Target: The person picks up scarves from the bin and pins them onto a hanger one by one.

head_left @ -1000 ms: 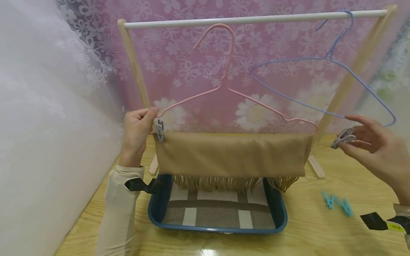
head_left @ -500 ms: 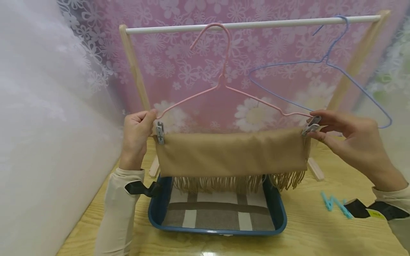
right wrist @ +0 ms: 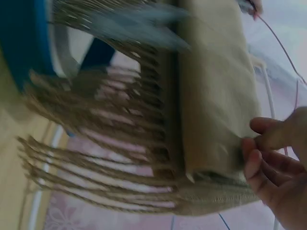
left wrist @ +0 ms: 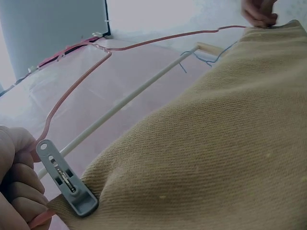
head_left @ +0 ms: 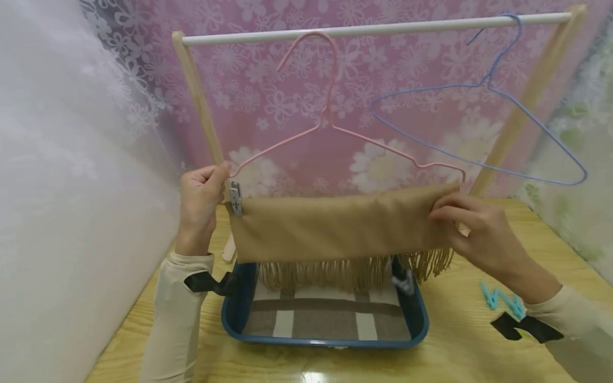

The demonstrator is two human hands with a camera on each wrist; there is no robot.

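Holds the left forearm (head_left: pixel 170 324) nearly upright, with the left hand (head_left: pixel 198 197) closed in a fist and the thumb (head_left: pixel 219 178) laid across the top. Shows, in the left wrist view, fingers (left wrist: pixel 24 191) stacked and curled inward. Angles the right forearm (head_left: pixel 579 335) up and inward, with the right hand (head_left: pixel 483 234) slightly lower, well apart from the left, fingers bent in a pinch.

The yellowish wood-grain tabletop (head_left: pixel 455 346) – shiny in one spot at the front – carries a dark blue basin (head_left: pixel 325 343), two turquoise clothespins (head_left: pixel 489 297) to its right and, by its back left corner, a rack's wooden foot (head_left: pixel 230 250).
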